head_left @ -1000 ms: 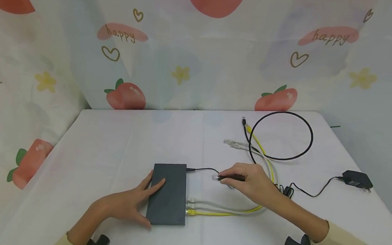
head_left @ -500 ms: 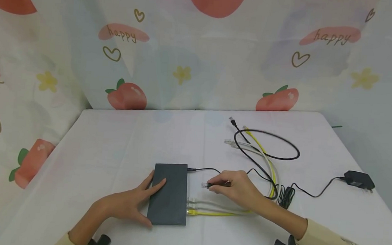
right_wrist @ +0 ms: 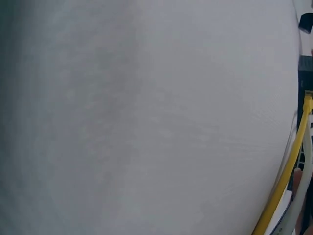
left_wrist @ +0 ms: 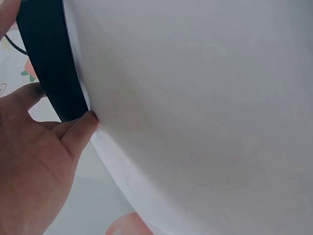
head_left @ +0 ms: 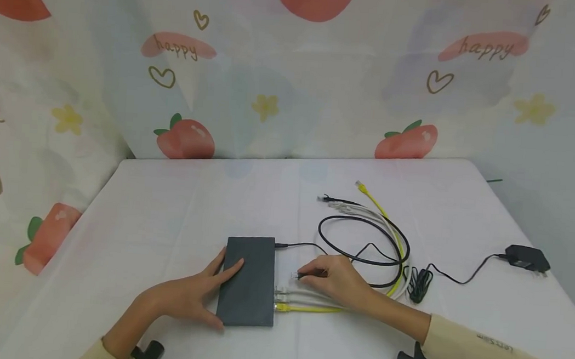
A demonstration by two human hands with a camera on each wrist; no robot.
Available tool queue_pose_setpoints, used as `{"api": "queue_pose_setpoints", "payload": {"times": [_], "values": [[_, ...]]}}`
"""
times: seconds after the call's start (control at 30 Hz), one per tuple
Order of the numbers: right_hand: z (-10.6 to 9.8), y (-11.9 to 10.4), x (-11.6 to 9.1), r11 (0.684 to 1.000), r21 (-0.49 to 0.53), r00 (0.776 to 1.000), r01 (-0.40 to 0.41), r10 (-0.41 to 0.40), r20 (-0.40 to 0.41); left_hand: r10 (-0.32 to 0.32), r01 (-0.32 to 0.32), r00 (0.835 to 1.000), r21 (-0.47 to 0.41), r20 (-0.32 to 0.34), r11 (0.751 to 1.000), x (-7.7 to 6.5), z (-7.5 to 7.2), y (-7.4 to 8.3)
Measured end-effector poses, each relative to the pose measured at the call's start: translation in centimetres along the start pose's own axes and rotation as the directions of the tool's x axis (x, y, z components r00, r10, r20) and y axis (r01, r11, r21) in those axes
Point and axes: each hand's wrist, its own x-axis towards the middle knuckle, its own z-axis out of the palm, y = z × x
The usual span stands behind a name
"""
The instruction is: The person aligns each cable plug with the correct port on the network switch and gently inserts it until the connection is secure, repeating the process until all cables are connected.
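Observation:
A flat dark network switch (head_left: 256, 282) lies on the table. My left hand (head_left: 186, 297) rests against its left side, fingers spread over the top and thumb at the near corner; the left wrist view shows the fingers touching the switch edge (left_wrist: 54, 58). To the right of the switch, my right hand (head_left: 335, 281) pinches the black plug of a network cable (head_left: 386, 217). Its clear tip (head_left: 295, 276) points at the switch's port side, a short gap away. Below it, a yellow cable (head_left: 309, 309) and grey-white cables (head_left: 305, 293) run into ports. The right wrist view barely shows the fingers.
Loose ends of the yellow, white and black cables lie at the back right. A thin power lead (head_left: 300, 244) enters the switch near its far end. A bundled cord (head_left: 419, 286) and black power adapter (head_left: 527, 258) lie to the right on the white tablecloth (head_left: 167, 205).
My right hand has moved left and slightly nearer with the black plug, closer to the switch. The black cable's loop has shifted left and towards me. My left hand has stayed in place.

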Motion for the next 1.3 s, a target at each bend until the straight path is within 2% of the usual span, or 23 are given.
{"api": "queue_pose_setpoints", "payload": {"times": [0.17,0.43,0.6,0.73,0.97,1.17,1.3], "values": [[0.4,0.1,0.8,1.000,0.007,1.000,-0.021,0.021,-0.008,0.014,-0.014,1.000,0.016,-0.002,1.000,0.4,-0.3,0.0],[1.3,0.1,1.7,0.997,0.033,0.995,-0.063,0.060,0.074,-0.003,0.003,1.000,0.034,-0.010,0.999,0.8,-0.7,0.3],[1.7,-0.1,2.1,0.997,0.056,0.995,-0.057,0.052,0.086,0.011,-0.011,1.000,0.023,-0.011,1.000,0.9,-0.8,0.3],[2.1,-0.3,2.4,0.993,0.047,0.990,-0.105,0.100,0.096,0.021,-0.021,1.000,0.037,0.001,0.999,0.6,-0.8,0.2],[2.6,-0.7,2.4,0.972,0.028,0.968,-0.232,0.228,0.108,0.023,-0.023,1.000,0.058,-0.007,0.998,0.6,-0.5,0.1],[2.7,-1.0,2.0,0.967,0.067,0.965,-0.247,0.239,0.111,0.033,-0.032,0.999,0.082,-0.016,0.996,0.5,-0.2,0.1],[2.8,-0.8,2.0,0.960,0.098,0.960,-0.264,0.251,0.126,0.051,-0.042,0.997,0.162,-0.051,0.986,0.6,0.1,-0.3]]}}
